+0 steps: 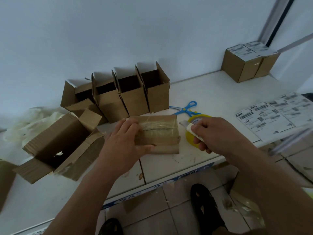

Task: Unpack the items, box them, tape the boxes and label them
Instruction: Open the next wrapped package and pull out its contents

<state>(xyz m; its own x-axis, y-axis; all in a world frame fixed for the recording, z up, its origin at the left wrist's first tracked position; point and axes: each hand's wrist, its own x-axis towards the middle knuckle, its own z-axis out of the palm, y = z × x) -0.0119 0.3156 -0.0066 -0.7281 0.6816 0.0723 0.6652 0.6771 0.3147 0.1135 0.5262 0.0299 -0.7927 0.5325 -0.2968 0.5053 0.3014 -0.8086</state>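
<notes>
At the front edge of the white desk (211, 92), the small brown box (160, 133) lies on its side, its top already crossed with clear tape. The left hand (125, 141) grips it from the nine o'clock side, fingers spread over the top and the thumb hooked under the near edge. The right hand (218, 133), at three o'clock from the box, is curled around a small utility knife (188, 128), its blade pointing toward the box's right end; just behind it sits the yellow tape roll (194, 131). I cannot tell whether a strip still joins roll and box. The step in hand looks like cutting the tape. To do it well, the left hand should press the strip flat, with its fingers well away from the blade. The cut should run close to the box edge and away from the body, so no loose tail is left. Then the end should be rubbed down firmly. Four open boxes (128, 95) wait at twelve o'clock, and a bigger opened carton (62, 146) lies at nine. Blue scissors (185, 108) lie at one o'clock and label sheets (274, 116) at three. Two labelled boxes (249, 63) stand at two o'clock.
</notes>
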